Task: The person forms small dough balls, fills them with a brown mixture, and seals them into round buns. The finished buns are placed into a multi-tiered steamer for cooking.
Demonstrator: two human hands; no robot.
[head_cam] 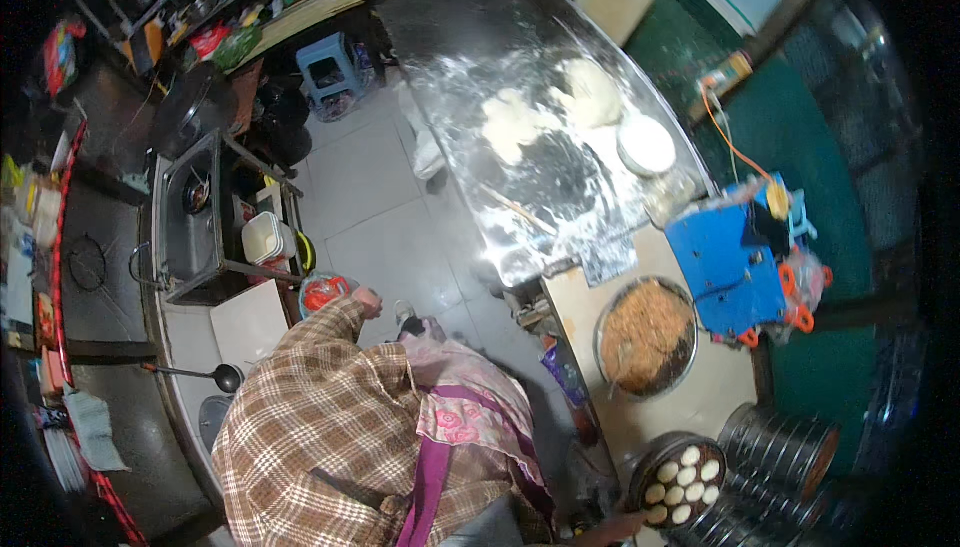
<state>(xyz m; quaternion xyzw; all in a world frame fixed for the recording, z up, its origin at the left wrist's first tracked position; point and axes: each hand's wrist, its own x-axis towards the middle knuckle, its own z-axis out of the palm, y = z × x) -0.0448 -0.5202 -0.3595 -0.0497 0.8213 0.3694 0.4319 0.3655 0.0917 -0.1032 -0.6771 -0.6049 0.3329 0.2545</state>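
Observation:
My left hand (367,302) is at the end of the plaid sleeve, above the floor beside a red plastic bag (325,292) in a bin; its fingers look curled, and whether it holds anything is unclear. At the bottom right, my right hand (619,527) is dark and partly cut off, close to the rim of a round steamer tray (639,464) with several pale round buns (686,476). Whether it grips the rim cannot be told. A large metal bowl (598,340) of orange-brown shredded filling (643,333) stands on the counter above the steamer.
A floured metal worktop (480,164) bears dough (592,93), a rolling pin (517,209) and a white bowl (649,143). Stacked metal steamers (780,449) stand at the right. A sink (195,209), a white tub (264,238) and a ladle (226,378) are on the left; a blue stool (330,63) stands beyond.

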